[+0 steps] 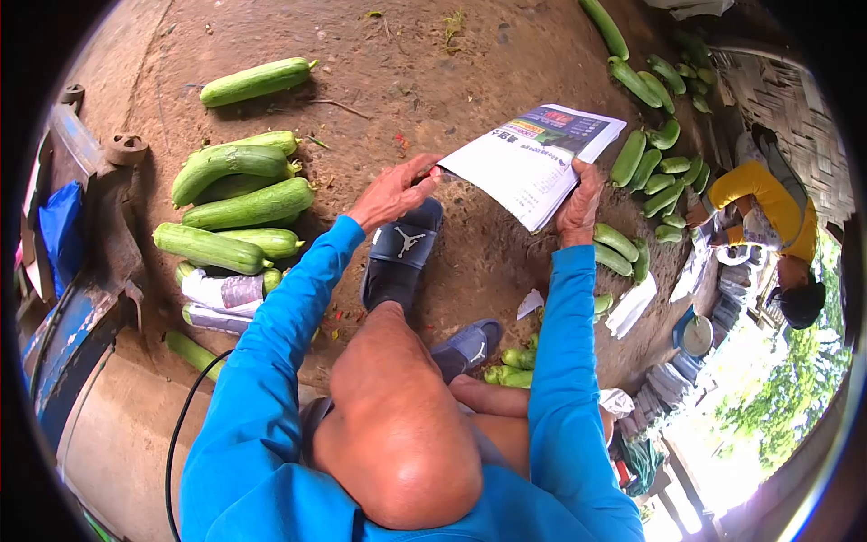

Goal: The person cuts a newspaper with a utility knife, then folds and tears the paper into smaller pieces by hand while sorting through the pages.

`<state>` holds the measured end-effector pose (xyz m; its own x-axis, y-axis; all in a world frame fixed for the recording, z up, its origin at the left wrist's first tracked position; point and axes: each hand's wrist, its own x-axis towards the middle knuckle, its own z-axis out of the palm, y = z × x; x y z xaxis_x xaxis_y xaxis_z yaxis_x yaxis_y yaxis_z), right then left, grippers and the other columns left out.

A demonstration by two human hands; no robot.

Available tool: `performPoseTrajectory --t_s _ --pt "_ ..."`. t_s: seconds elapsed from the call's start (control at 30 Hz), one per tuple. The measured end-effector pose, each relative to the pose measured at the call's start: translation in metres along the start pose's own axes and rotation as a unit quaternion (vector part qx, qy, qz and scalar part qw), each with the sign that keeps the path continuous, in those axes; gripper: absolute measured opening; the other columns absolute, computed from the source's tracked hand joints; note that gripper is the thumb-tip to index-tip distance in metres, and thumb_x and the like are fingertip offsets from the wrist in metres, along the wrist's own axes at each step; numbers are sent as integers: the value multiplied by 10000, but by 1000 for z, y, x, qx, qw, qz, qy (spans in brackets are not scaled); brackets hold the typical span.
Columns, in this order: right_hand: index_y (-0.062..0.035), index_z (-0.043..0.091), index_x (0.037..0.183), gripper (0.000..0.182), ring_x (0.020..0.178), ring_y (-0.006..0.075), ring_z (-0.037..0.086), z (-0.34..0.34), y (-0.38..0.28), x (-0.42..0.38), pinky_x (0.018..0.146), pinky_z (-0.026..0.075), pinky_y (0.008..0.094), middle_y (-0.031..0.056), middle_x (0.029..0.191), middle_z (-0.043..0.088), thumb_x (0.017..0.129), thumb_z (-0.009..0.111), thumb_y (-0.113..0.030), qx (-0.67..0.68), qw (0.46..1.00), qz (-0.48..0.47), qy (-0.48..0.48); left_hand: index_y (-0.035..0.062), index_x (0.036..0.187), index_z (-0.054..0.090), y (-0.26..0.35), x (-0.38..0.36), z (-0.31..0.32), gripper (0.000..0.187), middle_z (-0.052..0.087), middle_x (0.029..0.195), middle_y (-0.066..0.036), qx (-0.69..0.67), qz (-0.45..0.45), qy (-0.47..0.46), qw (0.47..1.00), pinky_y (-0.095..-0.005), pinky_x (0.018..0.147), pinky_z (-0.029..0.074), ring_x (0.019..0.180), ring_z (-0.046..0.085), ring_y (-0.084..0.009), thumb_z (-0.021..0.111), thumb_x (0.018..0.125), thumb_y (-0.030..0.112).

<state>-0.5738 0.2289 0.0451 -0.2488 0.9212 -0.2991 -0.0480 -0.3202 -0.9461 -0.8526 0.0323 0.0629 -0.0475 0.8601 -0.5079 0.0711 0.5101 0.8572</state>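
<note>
Holding a stack of printed sheets (535, 163) above the earthen floor (361, 54), a person in blue sleeves (293, 316) grasps it with both hands. The left hand (399, 191) pinches the near left corner, while the right hand (580, 203) is closed around the right edge, thumb on top. Colored print covers the far part of the upper page. Just below the left hand is a dark sandal (403, 242) with a white figure on its strap; its mate (476, 345) sits between the two forearms. To the left of the left hand lies a pile of long green gourds (248, 203), with paper-wrapped gourds (224, 294) at its near end and a single gourd (257, 82) beyond it. More gourds (664, 181) spread to the right of the right hand, near a co-worker in yellow (784, 212).
</note>
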Motion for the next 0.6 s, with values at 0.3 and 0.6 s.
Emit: performPoseTrajectory --t_s 0.3,0.6 --pt "21 594 1223 431 1104 229 609 -11 -15 -40 1009 462 371 100 1182 646 895 622 -257 55 998 -9 21 126 1267 645 0 26 18 376 698 858 -199 116 165 108 974 -442 640 501 718 658 -386 551 964 328" --pt "-29 594 1168 331 951 210 675 -79 118 -93 821 563 383 102 1120 679 924 618 -250 89 933 295 188 189 1346 575 -33 64 47 400 717 962 -174 314 106 25 943 -498 687 530 826 681 -402 537 966 306"
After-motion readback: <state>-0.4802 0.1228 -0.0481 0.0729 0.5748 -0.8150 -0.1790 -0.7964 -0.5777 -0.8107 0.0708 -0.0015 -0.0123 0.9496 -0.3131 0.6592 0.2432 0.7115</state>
